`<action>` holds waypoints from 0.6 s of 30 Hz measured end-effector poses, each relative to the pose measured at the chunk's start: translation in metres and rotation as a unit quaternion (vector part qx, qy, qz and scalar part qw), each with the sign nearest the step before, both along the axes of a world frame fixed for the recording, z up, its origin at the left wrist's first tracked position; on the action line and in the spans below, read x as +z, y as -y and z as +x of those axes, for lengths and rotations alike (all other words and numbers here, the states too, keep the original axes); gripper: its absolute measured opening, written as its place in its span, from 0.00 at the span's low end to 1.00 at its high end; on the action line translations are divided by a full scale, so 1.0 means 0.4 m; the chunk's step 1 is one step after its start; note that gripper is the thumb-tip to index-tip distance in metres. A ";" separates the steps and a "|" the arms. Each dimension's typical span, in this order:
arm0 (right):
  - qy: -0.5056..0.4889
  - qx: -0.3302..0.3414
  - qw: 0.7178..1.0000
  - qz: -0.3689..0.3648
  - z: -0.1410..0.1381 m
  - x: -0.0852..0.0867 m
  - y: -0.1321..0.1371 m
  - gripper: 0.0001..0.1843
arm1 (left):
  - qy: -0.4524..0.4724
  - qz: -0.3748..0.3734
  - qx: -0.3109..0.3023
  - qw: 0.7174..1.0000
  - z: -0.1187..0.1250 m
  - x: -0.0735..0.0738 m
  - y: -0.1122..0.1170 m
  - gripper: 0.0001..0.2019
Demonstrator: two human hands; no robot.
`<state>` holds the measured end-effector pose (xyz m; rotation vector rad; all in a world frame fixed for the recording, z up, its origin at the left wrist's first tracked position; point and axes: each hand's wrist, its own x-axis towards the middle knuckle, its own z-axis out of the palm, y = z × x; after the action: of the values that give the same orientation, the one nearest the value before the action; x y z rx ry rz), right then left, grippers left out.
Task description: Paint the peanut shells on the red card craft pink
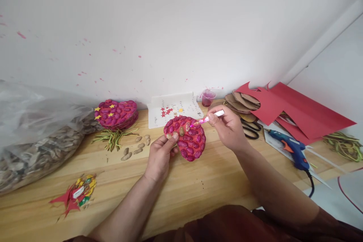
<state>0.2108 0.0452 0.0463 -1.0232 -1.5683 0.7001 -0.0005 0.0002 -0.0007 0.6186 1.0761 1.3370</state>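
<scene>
My left hand [160, 155] pinches the left edge of a heart-shaped piece [187, 138] covered in peanut shells painted magenta, held tilted above the wooden table [181, 189]. A few shells near my thumb are still plain brown. My right hand [227, 126] grips a white-handled brush [208, 118] whose pink tip touches a shell near the top of the heart. A small cup of pink paint [208, 98] stands by the wall behind it.
A stack of painted hearts with yellow stars [117, 113] lies at the back left, with green strips [113, 138] and loose peanut shells [136, 147] beside it. A plastic bag of shells [36, 140] fills the left. Scissors [251, 127], a blue glue gun [292, 149], red paper [297, 111] and cardboard cut-outs [242, 102] lie right.
</scene>
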 end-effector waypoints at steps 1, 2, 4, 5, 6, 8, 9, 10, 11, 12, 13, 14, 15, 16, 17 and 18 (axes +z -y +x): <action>0.007 -0.001 1.000 0.004 0.000 0.000 -0.001 0.15 | 0.000 -0.001 -0.001 1.000 0.000 -0.001 0.000 0.23; 0.012 -0.002 1.000 0.007 0.000 -0.001 -0.001 0.15 | 0.001 -0.002 -0.001 1.000 0.000 -0.001 0.000 0.23; 0.018 0.002 1.000 0.013 0.000 -0.003 0.000 0.14 | 0.005 -0.003 -0.003 1.000 0.001 -0.002 0.000 0.23; 0.021 0.004 1.000 0.014 -0.001 -0.005 0.001 0.13 | 0.007 -0.003 -0.004 1.000 0.001 -0.002 0.000 0.23; 0.024 0.007 1.000 0.014 -0.001 -0.007 0.002 0.13 | 0.009 -0.003 -0.006 1.000 0.001 -0.001 0.000 0.23; 0.027 0.006 0.999 0.016 0.000 -0.012 0.001 0.12 | 0.013 -0.003 -0.007 1.000 0.001 0.000 0.001 0.23; 0.027 0.003 0.999 0.018 0.001 -0.015 0.000 0.11 | 0.016 -0.003 -0.008 1.000 0.001 0.000 0.001 0.22; 0.025 -0.002 0.999 0.022 0.002 -0.016 -0.001 0.11 | 0.019 -0.003 -0.010 1.000 0.001 0.000 0.002 0.22; 0.022 -0.007 0.999 0.028 0.003 -0.017 -0.003 0.11 | 0.021 -0.003 -0.012 1.000 0.001 0.000 0.002 0.22; 0.019 -0.011 0.999 0.033 0.004 -0.018 -0.005 0.11 | 0.023 -0.002 -0.015 1.000 0.001 0.000 0.003 0.22; 0.018 -0.014 0.999 0.036 0.006 -0.018 -0.007 0.11 | 0.022 -0.002 -0.018 1.000 0.001 -0.001 0.003 0.21; 0.020 -0.017 0.999 0.037 0.007 -0.019 -0.008 0.11 | 0.019 -0.001 -0.021 1.000 0.001 -0.002 0.003 0.22; 0.022 -0.019 0.999 0.037 0.008 -0.019 -0.009 0.11 | 0.015 -0.001 -0.023 1.000 0.001 -0.003 0.004 0.22; 0.023 -0.021 0.999 0.037 0.009 -0.019 -0.010 0.11 | 0.011 0.000 -0.025 1.000 0.001 -0.003 0.004 0.22; 0.023 -0.022 0.999 0.036 0.010 -0.020 -0.010 0.11 | 0.006 0.000 -0.028 1.000 0.001 -0.004 0.005 0.22; 0.021 -0.022 0.999 0.037 0.011 -0.020 -0.009 0.11 | 0.002 0.000 -0.029 1.000 0.001 -0.004 0.005 0.22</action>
<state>0.2152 0.0490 0.0381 -1.0215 -1.5918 0.5894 -0.0001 -0.0018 -0.0025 0.6418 1.0481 1.2873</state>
